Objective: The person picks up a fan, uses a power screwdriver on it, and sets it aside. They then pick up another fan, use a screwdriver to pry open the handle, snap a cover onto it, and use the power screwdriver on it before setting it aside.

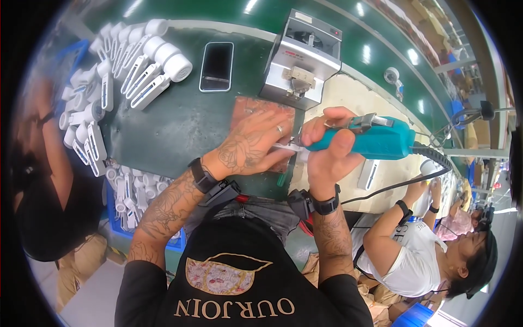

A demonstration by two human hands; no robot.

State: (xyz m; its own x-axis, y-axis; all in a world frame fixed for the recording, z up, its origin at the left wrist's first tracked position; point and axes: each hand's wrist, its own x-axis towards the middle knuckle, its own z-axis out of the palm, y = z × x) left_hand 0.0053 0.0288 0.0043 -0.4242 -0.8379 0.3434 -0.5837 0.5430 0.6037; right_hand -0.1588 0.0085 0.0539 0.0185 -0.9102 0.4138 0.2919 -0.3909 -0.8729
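My right hand [330, 155] is wrapped round a teal electric screwdriver [384, 140] lying nearly level, its black cable leaving the far end. The tool's nose points left, close to a small white plastic part [295, 147]. On that part's other side, my left hand [251, 143] reaches in palm down, fingers closed on it. Most of the part is hidden by my fingers, and I cannot tell if the bit touches it. A reddish-brown mat [239, 111] lies beneath my left hand. A green handle [281, 180] shows near the table's front edge.
Beyond my hands stands a grey metal machine [297, 60], with a phone [217, 66] to its left. White handheld devices [147, 82] crowd the table's left side. A blue crate [121, 220] of white parts sits below. Co-workers flank me; one [403, 245] is at right.
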